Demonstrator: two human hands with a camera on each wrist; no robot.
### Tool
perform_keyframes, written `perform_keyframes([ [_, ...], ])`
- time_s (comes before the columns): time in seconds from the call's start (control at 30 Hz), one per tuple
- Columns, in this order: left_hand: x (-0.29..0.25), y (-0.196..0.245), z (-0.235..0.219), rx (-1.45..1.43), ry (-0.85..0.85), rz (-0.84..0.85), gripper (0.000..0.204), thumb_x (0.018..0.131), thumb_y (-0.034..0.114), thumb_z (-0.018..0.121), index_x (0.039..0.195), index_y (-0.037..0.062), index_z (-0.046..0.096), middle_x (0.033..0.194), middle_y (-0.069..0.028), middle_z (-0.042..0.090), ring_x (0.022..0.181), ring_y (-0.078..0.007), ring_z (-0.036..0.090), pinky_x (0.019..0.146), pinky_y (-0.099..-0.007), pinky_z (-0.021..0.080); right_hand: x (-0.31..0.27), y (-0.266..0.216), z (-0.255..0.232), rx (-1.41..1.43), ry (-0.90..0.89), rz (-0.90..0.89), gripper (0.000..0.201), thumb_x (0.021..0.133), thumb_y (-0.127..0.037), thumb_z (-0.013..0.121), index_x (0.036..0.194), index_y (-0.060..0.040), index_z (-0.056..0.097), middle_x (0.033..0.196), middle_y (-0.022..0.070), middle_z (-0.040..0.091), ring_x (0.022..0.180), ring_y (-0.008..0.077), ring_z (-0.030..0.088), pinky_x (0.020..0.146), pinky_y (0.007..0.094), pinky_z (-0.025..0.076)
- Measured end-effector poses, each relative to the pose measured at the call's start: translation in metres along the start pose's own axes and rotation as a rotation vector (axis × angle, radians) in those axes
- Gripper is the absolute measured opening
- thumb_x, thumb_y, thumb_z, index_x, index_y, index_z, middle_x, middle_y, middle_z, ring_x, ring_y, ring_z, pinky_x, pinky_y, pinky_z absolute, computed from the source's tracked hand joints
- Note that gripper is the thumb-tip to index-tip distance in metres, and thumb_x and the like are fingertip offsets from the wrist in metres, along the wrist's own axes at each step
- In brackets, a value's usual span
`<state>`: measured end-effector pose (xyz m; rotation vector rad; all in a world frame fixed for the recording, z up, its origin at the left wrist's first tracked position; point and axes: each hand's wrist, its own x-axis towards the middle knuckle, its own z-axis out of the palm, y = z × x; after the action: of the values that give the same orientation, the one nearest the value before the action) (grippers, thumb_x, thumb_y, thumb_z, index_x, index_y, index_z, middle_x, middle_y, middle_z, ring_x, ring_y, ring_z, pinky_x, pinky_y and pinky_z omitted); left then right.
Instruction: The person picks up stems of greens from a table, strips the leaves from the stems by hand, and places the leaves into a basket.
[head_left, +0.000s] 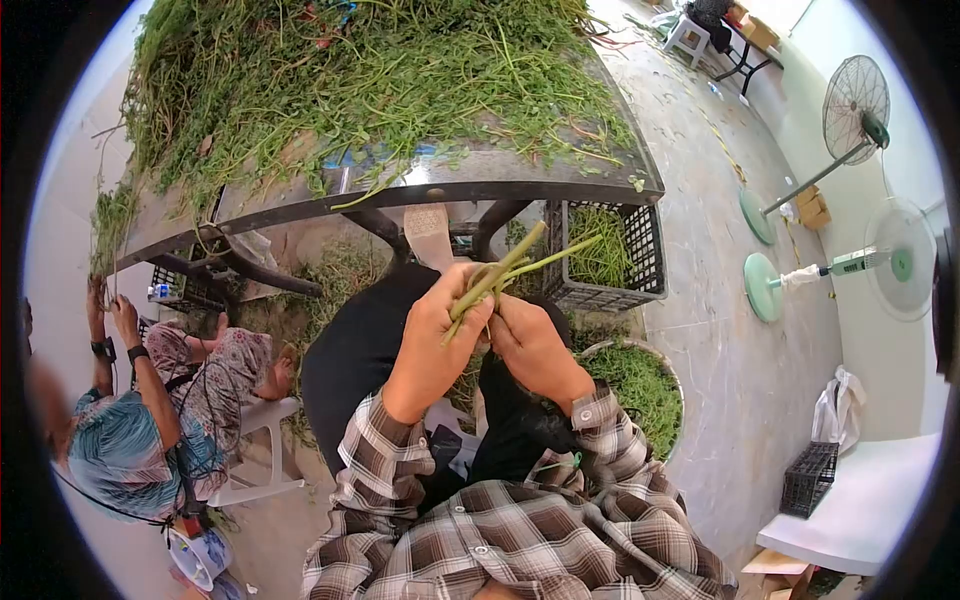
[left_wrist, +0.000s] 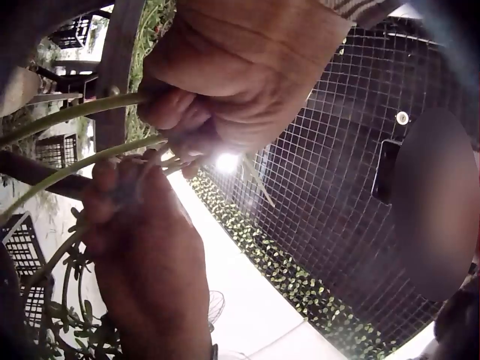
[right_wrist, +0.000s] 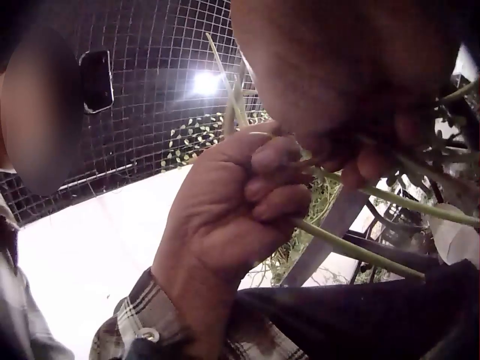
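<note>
Both hands meet in front of the person's lap, around a small bunch of green plant stems [head_left: 522, 262]. My left hand [head_left: 432, 325] grips the bunch, its fingers curled round the stems in the right wrist view. Close against it, my right hand [head_left: 540, 348] pinches the same stems near the left fingertips. Long stem ends stick out past the hands toward the upper right in the head view. In the left wrist view, a curved stem [left_wrist: 82, 109] runs out from the left fingers. Leafy parts [left_wrist: 75, 300] hang beside the right hand there.
A table [head_left: 420, 190] heaped with leafy green plants [head_left: 400, 90] stands ahead. Below its right corner is a black crate [head_left: 600, 295] of cut stems, then a round container of greens [head_left: 640, 390]. Another person [head_left: 130, 430] sits at left. Fans [head_left: 855, 110] stand at right.
</note>
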<state>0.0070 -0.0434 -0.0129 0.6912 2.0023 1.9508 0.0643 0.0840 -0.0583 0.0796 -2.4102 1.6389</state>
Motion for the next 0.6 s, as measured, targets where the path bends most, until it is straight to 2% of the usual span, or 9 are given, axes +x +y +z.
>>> perform_keyframes([
  [0.07,0.001,0.0,-0.007,0.07,-0.198,-0.056,0.017,0.09,0.012,0.051,0.1,-0.0005,0.059,0.077,0.0016,0.052,0.068,-0.0051,0.043,0.059,-0.0204,0.036,0.0,-0.002,-0.001,-0.027,0.015,-0.013,0.013,0.089,-0.007,0.046,0.095,0.0036,0.049,0.075,0.0194,0.054,0.069,0.0395,0.052,0.06,0.0409,0.042],
  [0.23,0.001,-0.009,-0.006,0.071,-0.229,-0.043,0.017,0.091,0.015,0.053,0.097,-0.0003,0.059,0.077,0.0016,0.052,0.068,-0.0055,0.043,0.059,-0.0207,0.036,-0.004,-0.003,-0.003,-0.058,0.004,0.0,0.015,0.088,-0.005,0.045,0.099,0.0028,0.049,0.079,0.0206,0.054,0.074,0.0402,0.053,0.063,0.0425,0.043],
  [0.3,0.001,-0.01,-0.005,0.086,-0.232,-0.045,0.018,0.091,0.016,0.053,0.096,-0.0005,0.059,0.077,0.0015,0.052,0.068,-0.0058,0.043,0.059,-0.0209,0.036,-0.005,-0.002,-0.003,-0.075,0.019,-0.053,0.016,0.086,-0.004,0.046,0.1,0.0031,0.049,0.083,0.0214,0.054,0.077,0.0405,0.053,0.065,0.0428,0.043],
  [0.4,0.0,-0.012,-0.005,0.051,-0.174,-0.055,0.02,0.091,0.018,0.054,0.095,-0.0008,0.059,0.078,0.001,0.054,0.07,-0.006,0.046,0.06,-0.0213,0.037,-0.005,-0.001,-0.003,-0.109,0.018,-0.058,0.014,0.084,-0.005,0.049,0.097,0.0022,0.049,0.083,0.0215,0.053,0.078,0.0407,0.053,0.066,0.0438,0.043],
  [0.43,0.0,-0.014,-0.006,0.016,-0.125,-0.009,0.02,0.091,0.018,0.055,0.095,-0.0012,0.059,0.075,-0.0007,0.054,0.068,-0.0067,0.045,0.059,-0.0225,0.038,-0.006,0.001,-0.003,-0.109,0.021,-0.057,0.014,0.084,-0.005,0.049,0.097,0.0022,0.049,0.083,0.0215,0.053,0.078,0.0407,0.053,0.066,0.0438,0.043],
  [0.5,0.0,-0.014,-0.005,-0.055,-0.041,0.051,0.019,0.091,0.018,0.056,0.093,-0.0007,0.059,0.074,-0.0007,0.055,0.067,-0.0066,0.045,0.06,-0.0229,0.039,-0.005,0.008,-0.002,-0.276,0.084,-0.222,0.011,0.083,-0.006,0.052,0.091,0.0007,0.048,0.082,0.0203,0.052,0.078,0.0404,0.053,0.065,0.0444,0.043],
  [0.53,0.0,-0.01,-0.006,-0.055,-0.041,0.052,0.019,0.091,0.018,0.056,0.093,-0.0007,0.059,0.074,-0.0007,0.055,0.067,-0.0066,0.045,0.06,-0.0229,0.039,-0.006,0.01,-0.003,-0.276,0.084,-0.223,0.011,0.083,-0.006,0.052,0.091,0.0007,0.048,0.082,0.0203,0.052,0.078,0.0404,0.053,0.065,0.0444,0.043],
  [0.6,0.0,-0.002,-0.009,-0.155,0.107,-0.063,0.023,0.09,0.024,0.057,0.09,0.0015,0.06,0.062,0.0063,0.043,0.053,-0.0016,0.034,0.047,-0.0197,0.026,-0.01,0.013,-0.008,-0.367,0.039,-0.164,0.012,0.082,-0.008,0.055,0.085,-0.0005,0.047,0.079,0.0195,0.052,0.077,0.0399,0.053,0.065,0.045,0.043],
])
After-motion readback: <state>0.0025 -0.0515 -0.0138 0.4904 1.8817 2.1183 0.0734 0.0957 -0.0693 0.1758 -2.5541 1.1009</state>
